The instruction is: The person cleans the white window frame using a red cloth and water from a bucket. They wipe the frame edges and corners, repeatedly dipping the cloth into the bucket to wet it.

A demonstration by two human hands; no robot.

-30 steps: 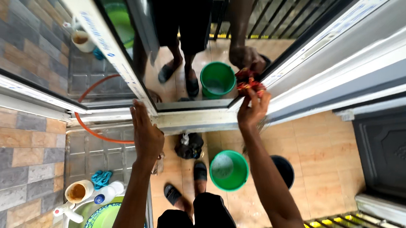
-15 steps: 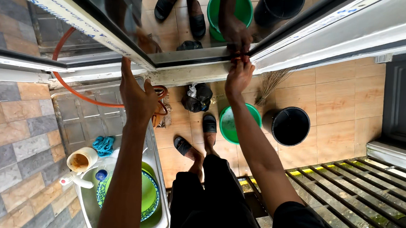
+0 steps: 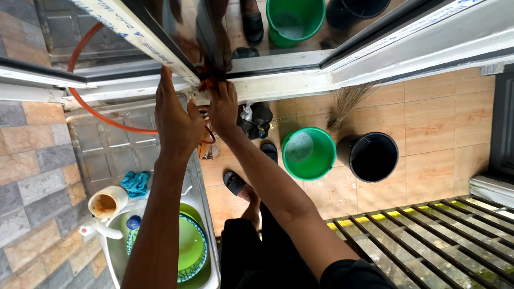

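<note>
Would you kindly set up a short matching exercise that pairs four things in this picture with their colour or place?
Things:
1. bucket beside the sandalled foot
2. bucket below the broom
3. cloth on the sink's drainboard
4. hose looping under the window frame

Descriptions:
a. orange
b. black
c. green
d. blue

Pairs: 1-c, 2-b, 3-d, 4-a
</note>
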